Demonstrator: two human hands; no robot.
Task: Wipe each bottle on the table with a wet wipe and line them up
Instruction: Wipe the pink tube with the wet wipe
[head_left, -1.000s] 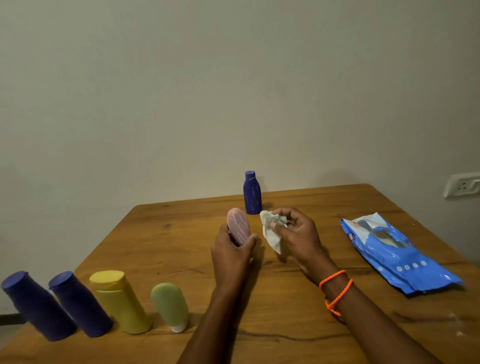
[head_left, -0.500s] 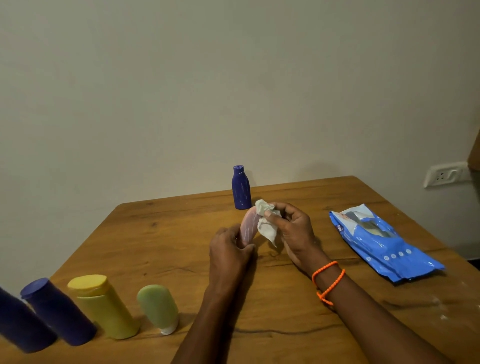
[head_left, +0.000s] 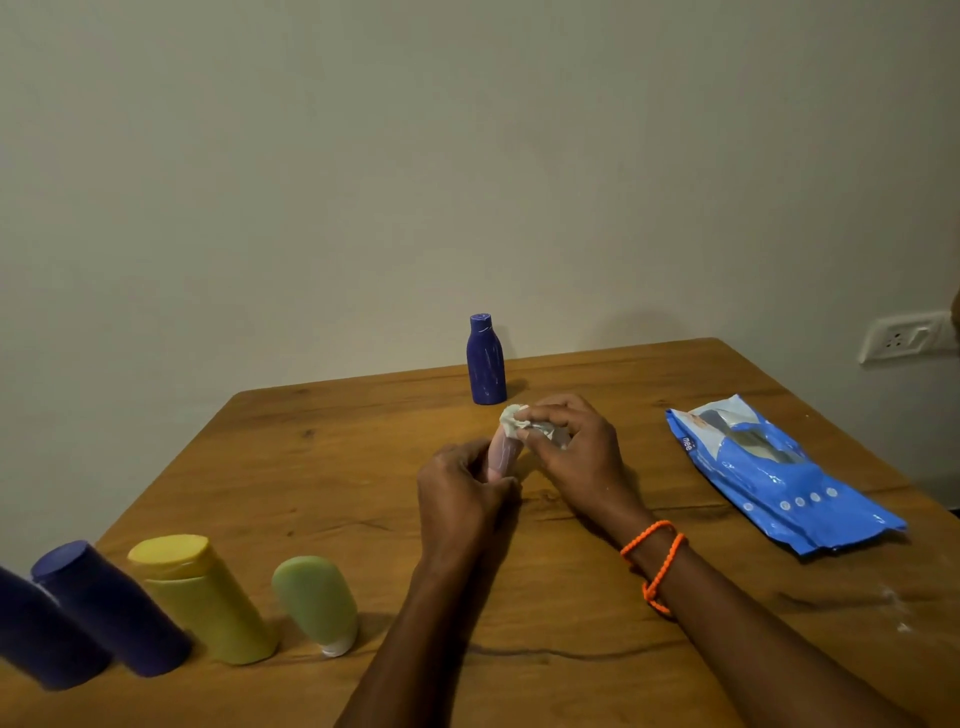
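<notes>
Pink and small, one bottle (head_left: 503, 452) stands at the middle of the bench (head_left: 332, 467), gripped low by the left hand (head_left: 460, 501) with curled fingers (head_left: 475, 452), while the right hand (head_left: 576, 457) pinches one crumpled wet wipe (head_left: 522, 423) onto its top. Six bottles show in all: three dark blue, one yellow (head_left: 202, 597), one green (head_left: 317, 603), one pink. Two blue ones (head_left: 109, 608) stand with the yellow and green in a row along the near left edge; the third blue bottle (head_left: 485, 361) stands far back. One blue wipes pack (head_left: 774, 473) lies right. Wood-grained bench meets a plain pale wall (head_left: 467, 156) with one socket (head_left: 904, 336).
</notes>
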